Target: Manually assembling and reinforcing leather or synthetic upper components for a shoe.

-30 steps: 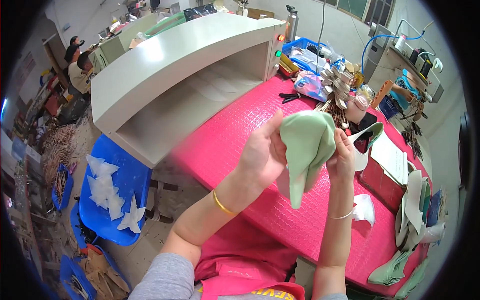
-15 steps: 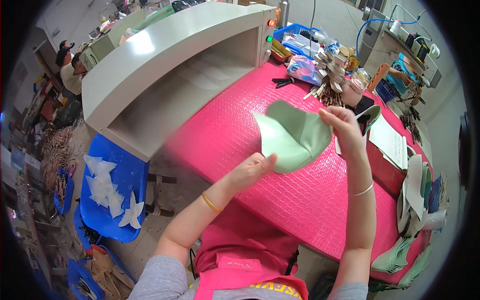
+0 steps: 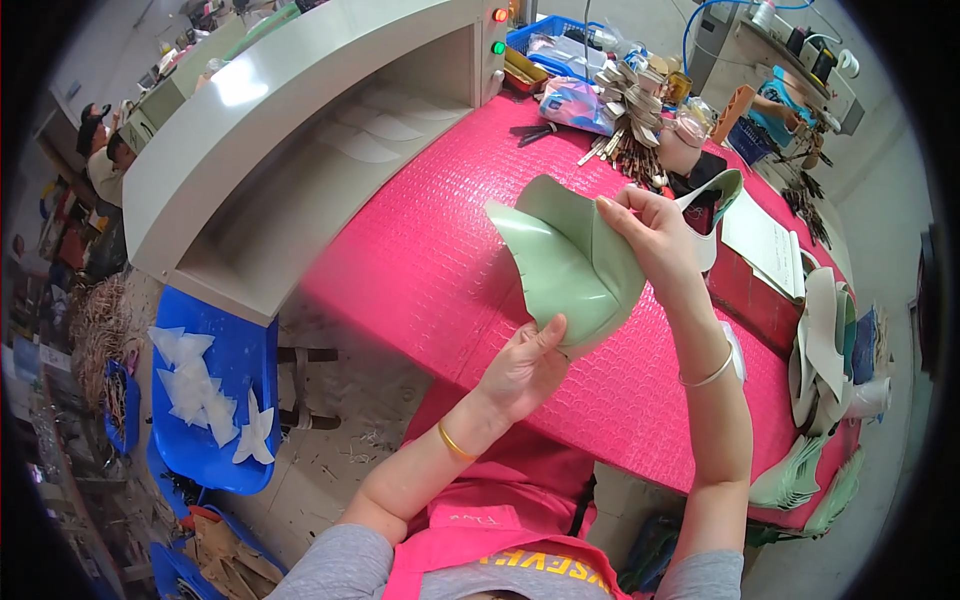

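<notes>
A pale green shoe upper (image 3: 562,268), folded along its middle, is held up over the pink table (image 3: 420,260). Its lower edge is pinched between the thumb and fingers of my left hand (image 3: 527,368). At its upper right edge my right hand (image 3: 652,232) grips it, with the fingertips partly behind the material. The two hands hold it spread, so its smooth outer face and a raised flap show. Just right of my right hand lies a white and green upper (image 3: 722,190).
A grey machine (image 3: 300,110) with white pieces inside its opening stands at the back left. Translucent cut pieces lie on a blue stool (image 3: 215,455). A notebook (image 3: 762,245), stacked uppers (image 3: 825,350) and green pieces (image 3: 790,475) line the right side. Bundled strips (image 3: 632,110) stand behind.
The green upper has turned and tilted more upright, with my left hand lower on its edge. The whole view has shifted, so the table and machine appear farther left.
</notes>
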### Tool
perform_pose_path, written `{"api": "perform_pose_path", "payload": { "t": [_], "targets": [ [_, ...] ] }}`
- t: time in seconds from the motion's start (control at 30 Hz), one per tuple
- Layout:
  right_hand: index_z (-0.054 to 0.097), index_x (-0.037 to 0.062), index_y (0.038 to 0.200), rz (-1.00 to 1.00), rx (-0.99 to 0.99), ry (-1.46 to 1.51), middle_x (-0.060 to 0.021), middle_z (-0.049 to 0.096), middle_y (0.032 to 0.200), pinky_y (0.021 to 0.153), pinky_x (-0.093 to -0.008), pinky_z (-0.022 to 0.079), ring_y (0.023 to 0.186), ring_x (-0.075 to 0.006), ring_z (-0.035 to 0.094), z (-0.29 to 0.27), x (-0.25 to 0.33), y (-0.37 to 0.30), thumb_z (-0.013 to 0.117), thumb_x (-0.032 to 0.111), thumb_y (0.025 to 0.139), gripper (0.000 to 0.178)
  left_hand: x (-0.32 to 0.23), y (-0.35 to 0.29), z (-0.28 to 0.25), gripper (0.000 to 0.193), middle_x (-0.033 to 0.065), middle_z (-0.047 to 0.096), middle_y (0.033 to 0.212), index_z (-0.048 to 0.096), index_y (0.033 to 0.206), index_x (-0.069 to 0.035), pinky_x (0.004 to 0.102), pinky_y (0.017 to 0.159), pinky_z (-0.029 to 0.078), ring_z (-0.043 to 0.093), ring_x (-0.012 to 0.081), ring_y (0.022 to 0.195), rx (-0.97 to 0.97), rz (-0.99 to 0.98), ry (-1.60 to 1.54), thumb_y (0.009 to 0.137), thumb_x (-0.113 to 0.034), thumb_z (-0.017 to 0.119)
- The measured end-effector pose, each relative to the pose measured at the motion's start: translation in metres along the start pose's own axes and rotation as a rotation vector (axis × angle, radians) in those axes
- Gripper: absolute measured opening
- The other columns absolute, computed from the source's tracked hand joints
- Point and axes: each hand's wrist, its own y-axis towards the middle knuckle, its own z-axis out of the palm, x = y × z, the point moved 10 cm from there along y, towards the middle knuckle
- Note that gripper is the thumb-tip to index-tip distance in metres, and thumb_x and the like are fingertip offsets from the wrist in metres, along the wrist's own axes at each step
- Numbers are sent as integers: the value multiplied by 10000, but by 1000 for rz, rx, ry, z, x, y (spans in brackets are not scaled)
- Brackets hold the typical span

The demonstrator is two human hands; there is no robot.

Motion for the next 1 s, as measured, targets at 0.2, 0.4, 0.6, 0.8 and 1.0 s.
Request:
{"api": "perform_pose_path", "payload": {
  "t": [0.2,0.4,0.6,0.8,1.0],
  "targets": [
    [527,42,657,16,-16,25,55,499,572,416,-166,289,481,6,408,1,1,2,578,227,819,252,-7,-1,6,259,32,514,1155,534,1076,-52,308,984,293,434,140,1104,-18,44,-62,856,-187,506],
    [548,38,650,-39,-38,30,51,504,565,410,-166,298,473,1,420,-13,-5,17,593,207,808,235,-16,0,9,190,34,561,1078,593,955,-49,302,959,312,477,139,1049,-35,103,-39,862,-184,497],
    [563,34,661,-21,-21,-1,41,515,567,412,-162,306,470,-4,431,-13,-5,18,606,208,796,224,-16,-8,4,221,55,573,1045,584,944,-12,285,932,329,496,133,1004,-100,97,-99,872,-193,480],
    [560,37,645,24,-1,148,25,529,555,410,-176,318,450,-20,445,-18,-15,18,609,210,786,229,-6,-13,7,238,68,554,1056,495,1053,-4,288,936,320,480,141,1019,-67,75,23,838,-102,514],
    [547,36,646,-19,-48,142,30,525,562,418,-172,323,464,-17,450,-25,-16,16,603,211,794,235,-11,-13,5,403,56,486,1169,416,1185,-51,342,987,271,426,179,1100,-26,179,146,795,-18,512]
  ]
}}
